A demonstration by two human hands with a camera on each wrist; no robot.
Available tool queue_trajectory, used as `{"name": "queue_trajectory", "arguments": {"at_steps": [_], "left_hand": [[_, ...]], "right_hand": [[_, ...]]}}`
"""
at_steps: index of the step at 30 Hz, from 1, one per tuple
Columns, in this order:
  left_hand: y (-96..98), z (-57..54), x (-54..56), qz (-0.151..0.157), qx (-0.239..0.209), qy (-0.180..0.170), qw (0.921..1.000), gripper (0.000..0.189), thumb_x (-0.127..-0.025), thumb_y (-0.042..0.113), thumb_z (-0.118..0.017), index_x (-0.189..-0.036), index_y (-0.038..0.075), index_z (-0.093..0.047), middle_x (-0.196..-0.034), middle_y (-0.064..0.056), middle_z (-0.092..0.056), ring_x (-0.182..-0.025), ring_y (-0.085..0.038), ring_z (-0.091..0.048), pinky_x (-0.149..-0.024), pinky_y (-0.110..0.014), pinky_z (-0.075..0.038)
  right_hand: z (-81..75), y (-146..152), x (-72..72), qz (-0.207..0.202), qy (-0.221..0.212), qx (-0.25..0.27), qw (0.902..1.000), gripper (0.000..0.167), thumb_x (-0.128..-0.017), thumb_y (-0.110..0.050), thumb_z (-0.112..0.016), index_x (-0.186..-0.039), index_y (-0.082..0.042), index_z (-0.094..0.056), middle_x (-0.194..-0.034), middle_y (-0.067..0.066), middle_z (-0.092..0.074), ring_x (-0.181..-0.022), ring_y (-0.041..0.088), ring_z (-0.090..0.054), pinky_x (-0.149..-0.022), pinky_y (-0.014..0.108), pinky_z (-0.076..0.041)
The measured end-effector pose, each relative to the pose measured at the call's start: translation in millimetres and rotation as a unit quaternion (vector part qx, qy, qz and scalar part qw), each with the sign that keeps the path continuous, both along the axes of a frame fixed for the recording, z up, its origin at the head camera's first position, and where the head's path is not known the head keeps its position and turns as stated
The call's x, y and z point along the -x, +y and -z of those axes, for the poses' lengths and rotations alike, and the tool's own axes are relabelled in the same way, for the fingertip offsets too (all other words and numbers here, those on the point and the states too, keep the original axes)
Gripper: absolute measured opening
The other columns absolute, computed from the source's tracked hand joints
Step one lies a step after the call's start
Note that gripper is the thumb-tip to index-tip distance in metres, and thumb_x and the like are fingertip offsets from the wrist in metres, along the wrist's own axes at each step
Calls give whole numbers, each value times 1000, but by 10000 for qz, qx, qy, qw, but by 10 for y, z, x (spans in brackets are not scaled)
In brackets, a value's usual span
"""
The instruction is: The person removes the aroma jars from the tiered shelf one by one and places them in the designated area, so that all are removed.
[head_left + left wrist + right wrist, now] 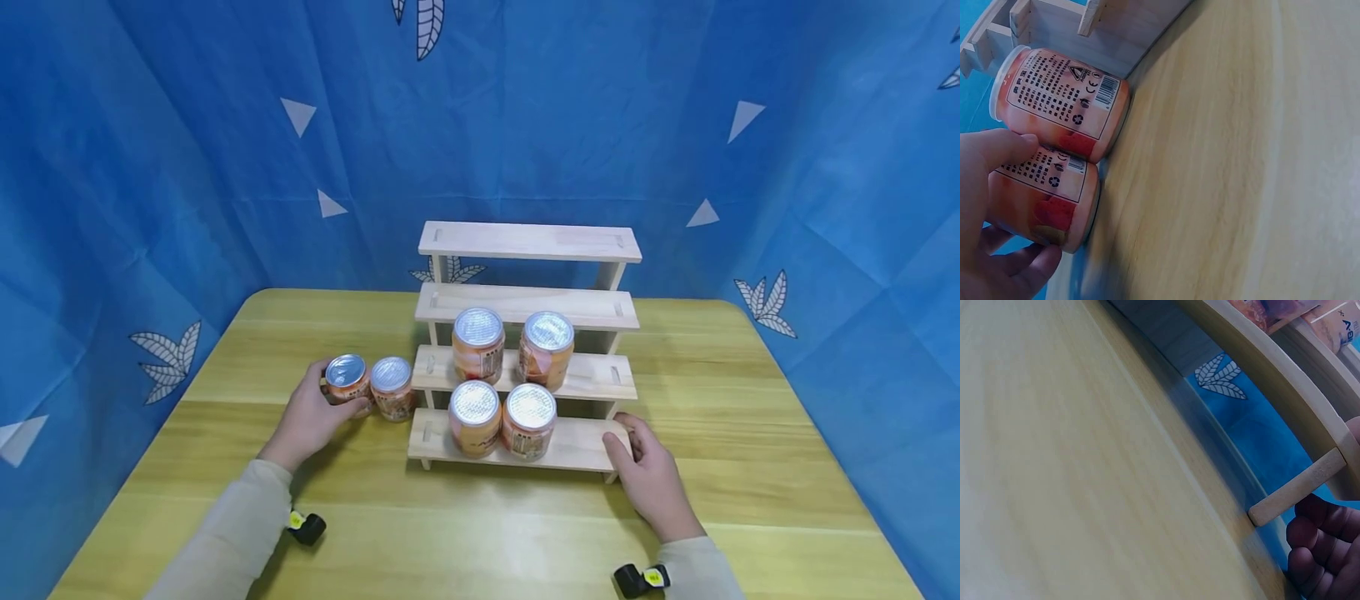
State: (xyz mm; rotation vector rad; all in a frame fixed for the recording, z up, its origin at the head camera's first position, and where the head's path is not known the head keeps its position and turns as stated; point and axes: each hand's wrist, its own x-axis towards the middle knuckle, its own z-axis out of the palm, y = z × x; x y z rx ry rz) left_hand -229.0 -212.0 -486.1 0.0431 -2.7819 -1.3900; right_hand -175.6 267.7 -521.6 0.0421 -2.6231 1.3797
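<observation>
On the table at the left, my left hand (311,421) grips a peach-coloured can (347,383) with a silver lid, thumb on its near side and fingers round the other. A matching can (392,390) stands right beside it, close to the stand. The left wrist view shows printed labels with a barcode on the held can (1044,206) and its neighbour (1063,103). At the right end of the wooden stepped stand (581,442), my right hand (648,471) holds the lowest step, thumb on top. In the right wrist view, curled fingers (1325,540) lie beside the stand's leg (1297,487).
Two cans stand side by side on the lowest step, a left one (475,419) and a right one (529,422). Above them, on the second step, are a left can (478,346) and a right can (547,350). Blue patterned cloth (570,108) hangs behind the wooden table (480,533).
</observation>
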Motion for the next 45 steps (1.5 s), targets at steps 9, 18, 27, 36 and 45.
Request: {"name": "queue_trajectory", "arguments": {"at_steps": [9,18,27,36,45], "left_hand": [[-41,2,-13,229,11,-313,9992,108,-86,42,-80,-159,0,-12,-153,-28,-34,-140,-45,-37,-113,-60,-32],[-100,-372,-190,231,1021,-398,9937,102,-94,47,-69,-160,-3,-9,-157,-32,-26,-138,-55,-31,-107,-68,-35],[146,-707,-211,192,1291,734,9887,62,-103,37,-57,-151,2,-40,-150,-24,-42,-137,-46,-40,-107,-64,-35],[580,-922,-157,714,1596,1218,9770,54,-102,37,-58,-147,9,-50,-150,-16,-48,-140,-40,-39,-111,-62,-33],[986,-1125,-30,1432,1809,1716,9578,50,-100,38,-62,-142,12,-56,-145,-11,-54,-137,-34,-44,-112,-58,-35]], "right_hand": [[-5,18,-17,-22,3,56,10000,38,-103,-33,-60,-131,-9,-59,-68,-2,-32,-52,7,-31,-47,28,-33],[-7,11,-16,-21,-2,28,10000,38,-102,-33,-61,-132,-8,-59,-67,-3,-32,-52,7,-30,-47,28,-33],[-10,24,-13,-39,39,116,9999,39,-103,-33,-60,-132,-8,-59,-68,-2,-32,-53,8,-31,-48,28,-33],[7,19,-46,-47,-67,134,9999,42,-102,-34,-61,-134,-7,-58,-69,-1,-33,-55,9,-31,-49,29,-33],[-26,5,-33,-109,-103,182,9997,43,-103,-36,-59,-136,-9,-57,-71,-1,-33,-55,9,-32,-49,28,-34]]}}
